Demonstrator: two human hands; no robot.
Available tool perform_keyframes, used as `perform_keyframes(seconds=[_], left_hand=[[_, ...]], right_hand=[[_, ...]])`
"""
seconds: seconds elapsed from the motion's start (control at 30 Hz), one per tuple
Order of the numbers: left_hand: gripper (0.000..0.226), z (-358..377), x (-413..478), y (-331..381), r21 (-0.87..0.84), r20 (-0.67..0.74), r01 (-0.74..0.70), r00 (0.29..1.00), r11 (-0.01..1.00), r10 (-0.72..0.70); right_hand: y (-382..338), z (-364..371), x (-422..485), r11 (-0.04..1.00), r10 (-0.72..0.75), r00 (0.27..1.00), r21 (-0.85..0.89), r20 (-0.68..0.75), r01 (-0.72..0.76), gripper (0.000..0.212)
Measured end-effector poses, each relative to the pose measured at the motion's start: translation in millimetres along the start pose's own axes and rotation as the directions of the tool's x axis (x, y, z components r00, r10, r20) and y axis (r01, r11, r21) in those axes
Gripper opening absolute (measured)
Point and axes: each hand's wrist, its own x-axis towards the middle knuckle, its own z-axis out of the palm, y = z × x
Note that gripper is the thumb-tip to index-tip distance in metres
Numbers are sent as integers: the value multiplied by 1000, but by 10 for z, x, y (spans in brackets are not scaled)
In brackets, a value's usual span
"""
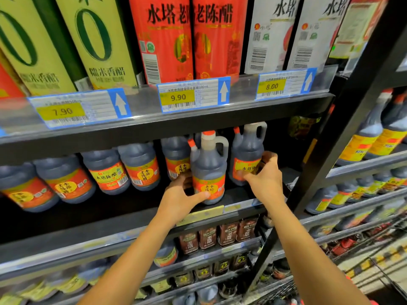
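Supermarket shelf (110,216), mid-frame: our left hand (182,194) grips the front vinegar jug (208,170), and our right hand (266,179) clasps the neighbouring jug (246,155). We seem to be lining them up; next, a steady push back.

Front jug (208,170) L of rear jug (246,155) — same shelf (99,216).

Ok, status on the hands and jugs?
Left hand grips front dark plastic jug, red label. Right hand grips neighbouring dark jug, yellow label. Upper shelf close overhead.
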Motion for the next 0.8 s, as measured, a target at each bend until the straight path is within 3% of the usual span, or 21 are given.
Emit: perform_keyframes(seconds=[0.2,0.53,0.63,0.8], left_hand=[[66,9,-25,5,7,-22,-12,1000,1000,12],[68,-17,-31,14,-6,-7,13,1000,1000,-13],[62,-27,-35,16,-5,13,12,1000,1000,-12],[67,-171,-145,-53,201,54,-45,998,978,35]], right_hand=[[-30,111,221,997,-73,997,6,-15,73,50],[-106,119,225,996,-43,998,77,48,39,71],[-57,41,31,999,-44,999,12,29,43,62],[-56,-34,-360,990,-140,943,54,303,130,48]])
